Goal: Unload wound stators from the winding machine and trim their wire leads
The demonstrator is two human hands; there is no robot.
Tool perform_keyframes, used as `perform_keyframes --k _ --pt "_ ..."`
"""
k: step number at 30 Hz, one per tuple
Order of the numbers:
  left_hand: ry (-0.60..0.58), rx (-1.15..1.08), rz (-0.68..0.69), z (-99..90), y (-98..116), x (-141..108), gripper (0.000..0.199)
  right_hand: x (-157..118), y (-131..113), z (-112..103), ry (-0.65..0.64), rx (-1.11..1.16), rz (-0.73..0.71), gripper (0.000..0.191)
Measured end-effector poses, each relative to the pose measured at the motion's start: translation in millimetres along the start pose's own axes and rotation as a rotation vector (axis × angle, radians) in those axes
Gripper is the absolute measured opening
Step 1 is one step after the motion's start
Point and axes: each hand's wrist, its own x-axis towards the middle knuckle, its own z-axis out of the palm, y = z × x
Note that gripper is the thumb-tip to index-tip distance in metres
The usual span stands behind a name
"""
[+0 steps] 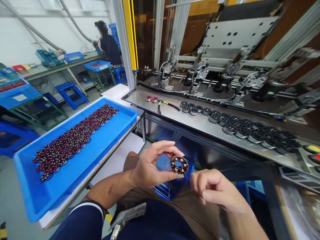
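Between the thumb and fingers of my left hand (156,165) is a round metal ring part (179,164) with copper windings inside, its open face turned up. To the right of that part, my right hand (217,188) is closed, fingers curled in and thumb against them; whatever it may pinch is too small to make out. A thin wire hangs from the ring part near the right hand. Rows of similar black parts with red dots (75,135) lie in a blue tray (112,136) on the left.
Several black ring parts (242,126) line the metal bench (170,116), beside pliers (168,105) and two red parts (151,99). Machinery stands behind. Buttons (313,153) are at the far right. A blue bin (166,193) sits below my hands. Another person (110,45) sits at back left.
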Motion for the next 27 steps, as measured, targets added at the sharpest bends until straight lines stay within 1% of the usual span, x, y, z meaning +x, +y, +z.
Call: perform_keyframes --k 2,4,7,9,10,11,13,15,17,19,21,22,24,27 --pt "0.025 0.052 0.028 0.3 -0.3 -1.1 0.067 0.6 8.5 7.5 0.125 0.09 0.042 0.037" --pt "0.041 0.119 0.052 0.6 -1.5 -2.3 0.064 2.2 14.4 25.5 0.244 0.241 0.088 0.039" --pt "0.016 0.166 0.054 1.3 -3.6 -4.0 0.063 4.2 16.6 53.3 0.353 0.386 0.169 0.038" --pt "0.005 0.165 0.03 1.6 -4.8 -4.6 0.065 3.3 16.0 63.2 0.402 0.387 0.212 0.037" --pt "0.009 0.156 0.009 1.5 -5.3 -4.8 0.066 2.0 15.9 64.9 0.403 0.367 0.229 0.036" --pt "0.016 0.137 -0.02 1.3 -5.9 -4.8 0.067 0.3 16.2 64.8 0.388 0.342 0.239 0.036" --pt "0.026 0.073 -0.084 0.1 -7.0 -4.9 0.069 -3.1 17.3 59.6 0.314 0.287 0.261 0.035" --pt "0.015 -0.019 -0.148 -2.0 -7.7 -5.2 0.069 -4.8 17.3 49.5 0.234 0.252 0.276 0.033" --pt "-0.017 -0.116 -0.206 -4.2 -7.4 -6.4 0.067 -4.1 13.9 37.4 0.205 0.241 0.246 0.033" --pt "-0.065 -0.193 -0.253 -5.6 -6.0 -8.4 0.065 -1.9 6.0 27.8 0.245 0.241 0.145 0.041" --pt "-0.113 -0.224 -0.283 -5.3 -4.5 -10.9 0.063 0.8 -4.8 24.7 0.305 0.211 0.091 0.044" --pt "-0.129 -0.23 -0.295 -4.5 -4.0 -12.2 0.061 2.2 -10.2 26.0 0.334 0.186 0.093 0.045" --pt "-0.138 -0.242 -0.318 -2.0 -3.9 -14.9 0.061 5.2 -18.4 32.6 0.387 0.135 0.143 0.045" --pt "-0.098 -0.27 -0.358 2.1 -6.0 -18.6 0.069 8.1 -18.0 43.6 0.435 0.094 0.147 0.049"
